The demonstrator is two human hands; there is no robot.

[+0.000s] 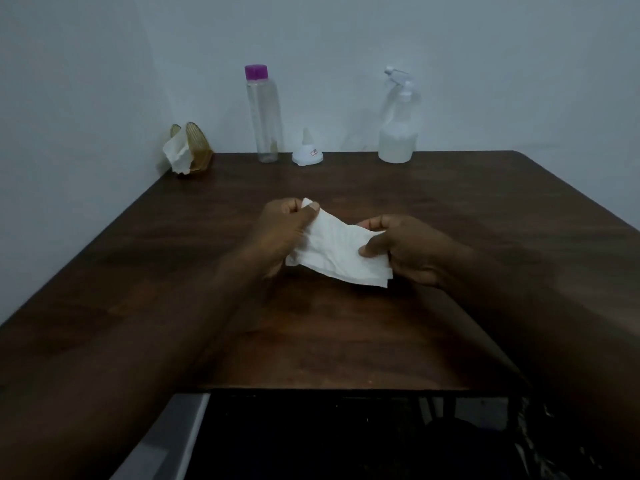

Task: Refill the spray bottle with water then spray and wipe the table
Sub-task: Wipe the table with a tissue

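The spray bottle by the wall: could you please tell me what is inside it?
The spray bottle holds pale liquid in its lower part; above looks empty. Nothing covers it.

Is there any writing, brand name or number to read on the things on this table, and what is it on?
No text here can be read.
On the white funnel: a small sticker with a red mark, too small and blurred to read.
On the clear bottle with the purple cap: no label shows.
On the spray bottle: no label shows.
On the tissue: no print shows.
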